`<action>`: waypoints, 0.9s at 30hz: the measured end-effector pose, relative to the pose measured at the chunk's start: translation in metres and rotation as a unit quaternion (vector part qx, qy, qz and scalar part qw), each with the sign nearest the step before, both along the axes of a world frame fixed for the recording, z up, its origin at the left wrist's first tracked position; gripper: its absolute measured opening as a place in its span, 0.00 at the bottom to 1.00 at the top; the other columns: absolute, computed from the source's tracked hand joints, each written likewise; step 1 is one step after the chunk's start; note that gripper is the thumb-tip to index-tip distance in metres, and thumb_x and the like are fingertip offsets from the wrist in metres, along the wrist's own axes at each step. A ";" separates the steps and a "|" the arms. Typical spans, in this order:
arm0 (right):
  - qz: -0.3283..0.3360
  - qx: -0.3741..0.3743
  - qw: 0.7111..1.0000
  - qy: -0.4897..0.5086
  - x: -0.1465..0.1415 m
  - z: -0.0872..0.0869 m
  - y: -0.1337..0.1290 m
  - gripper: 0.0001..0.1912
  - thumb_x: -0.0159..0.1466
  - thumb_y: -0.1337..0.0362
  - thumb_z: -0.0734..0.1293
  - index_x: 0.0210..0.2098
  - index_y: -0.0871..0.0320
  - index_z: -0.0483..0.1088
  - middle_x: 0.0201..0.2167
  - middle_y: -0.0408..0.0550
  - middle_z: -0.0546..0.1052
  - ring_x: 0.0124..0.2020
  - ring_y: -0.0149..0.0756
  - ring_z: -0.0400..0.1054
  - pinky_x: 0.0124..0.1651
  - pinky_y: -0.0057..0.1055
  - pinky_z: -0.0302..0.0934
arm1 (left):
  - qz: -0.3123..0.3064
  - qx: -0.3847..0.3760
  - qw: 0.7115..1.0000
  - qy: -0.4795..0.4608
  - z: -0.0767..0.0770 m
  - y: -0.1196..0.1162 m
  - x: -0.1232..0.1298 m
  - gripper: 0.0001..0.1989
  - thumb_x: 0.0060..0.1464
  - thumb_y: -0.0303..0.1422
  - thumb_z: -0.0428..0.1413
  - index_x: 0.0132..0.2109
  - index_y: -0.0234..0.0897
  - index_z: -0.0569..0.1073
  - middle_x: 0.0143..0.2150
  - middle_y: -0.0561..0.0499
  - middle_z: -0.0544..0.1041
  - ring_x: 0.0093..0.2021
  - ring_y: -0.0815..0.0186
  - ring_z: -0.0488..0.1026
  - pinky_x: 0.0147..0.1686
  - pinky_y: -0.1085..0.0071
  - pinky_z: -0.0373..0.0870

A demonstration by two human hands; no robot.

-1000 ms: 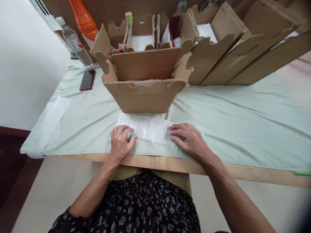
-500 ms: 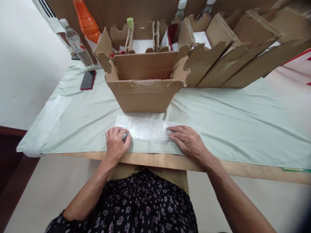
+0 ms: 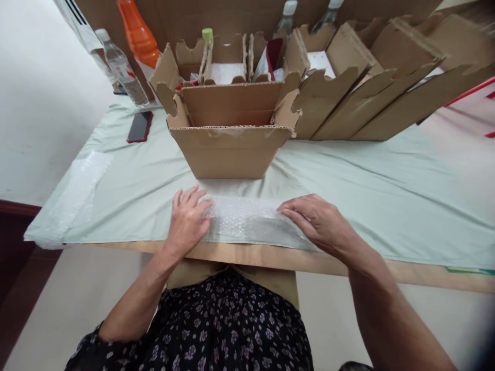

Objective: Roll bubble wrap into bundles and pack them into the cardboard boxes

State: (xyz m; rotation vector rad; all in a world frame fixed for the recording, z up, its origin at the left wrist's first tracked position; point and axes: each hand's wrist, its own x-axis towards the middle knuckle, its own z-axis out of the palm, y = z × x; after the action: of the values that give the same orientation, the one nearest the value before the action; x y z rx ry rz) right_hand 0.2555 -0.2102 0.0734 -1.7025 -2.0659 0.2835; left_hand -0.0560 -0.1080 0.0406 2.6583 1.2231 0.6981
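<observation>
A strip of clear bubble wrap (image 3: pixel 242 219) lies along the table's front edge between my hands. My left hand (image 3: pixel 188 214) touches its left end, with the fingers spread and partly raised. At the right end, my right hand (image 3: pixel 315 216) pinches the bubble wrap between thumb and fingertips. Just beyond the wrap stands an upright cardboard box (image 3: pixel 232 154) with its top open. Whatever lies deep inside that box is hidden.
A row of cardboard dividers (image 3: pixel 332 103) stands behind, some holding bottles and white packs. More bubble wrap (image 3: pixel 79 190) lies at the left, near a phone (image 3: pixel 139 127). An orange bottle (image 3: pixel 139 36) and a clear bottle (image 3: pixel 124 72) stand at the back left.
My left hand has opened its fingers and risen slightly. My right hand has moved a little right and closed on the bubble wrap, whose shape has shifted.
</observation>
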 end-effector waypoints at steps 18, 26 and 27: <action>-0.123 -0.126 0.911 0.373 0.063 -0.010 0.017 0.36 0.62 0.34 0.70 0.58 0.53 0.76 0.49 0.55 0.85 0.50 0.50 0.81 0.57 0.49 0.74 | 0.146 -0.336 0.903 -0.225 -0.006 0.070 -0.028 0.20 0.46 0.44 0.59 0.43 0.36 0.80 0.27 0.56 0.74 0.28 0.67 0.69 0.33 0.69 0.63; -0.172 -0.066 0.839 0.512 0.076 -0.057 -0.005 0.30 0.65 0.39 0.69 0.58 0.50 0.76 0.52 0.53 0.84 0.56 0.53 0.79 0.65 0.56 0.70 | 0.189 -0.266 0.916 -0.235 -0.020 0.067 -0.019 0.21 0.51 0.42 0.57 0.47 0.34 0.80 0.24 0.60 0.66 0.25 0.69 0.62 0.32 0.69 0.61; -0.174 -0.072 0.840 0.508 0.072 -0.058 -0.002 0.29 0.63 0.42 0.72 0.57 0.50 0.76 0.51 0.52 0.84 0.55 0.52 0.79 0.65 0.55 0.70 | 0.193 -0.258 0.916 -0.237 -0.021 0.066 -0.018 0.21 0.52 0.42 0.57 0.48 0.34 0.80 0.24 0.59 0.67 0.25 0.69 0.62 0.32 0.69 0.62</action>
State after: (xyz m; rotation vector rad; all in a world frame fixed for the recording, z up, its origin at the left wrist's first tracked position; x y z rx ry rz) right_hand 0.3277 -0.2126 0.0152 -1.4542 -0.9523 0.9857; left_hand -0.0744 -0.0421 0.0193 1.7112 1.5254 0.8571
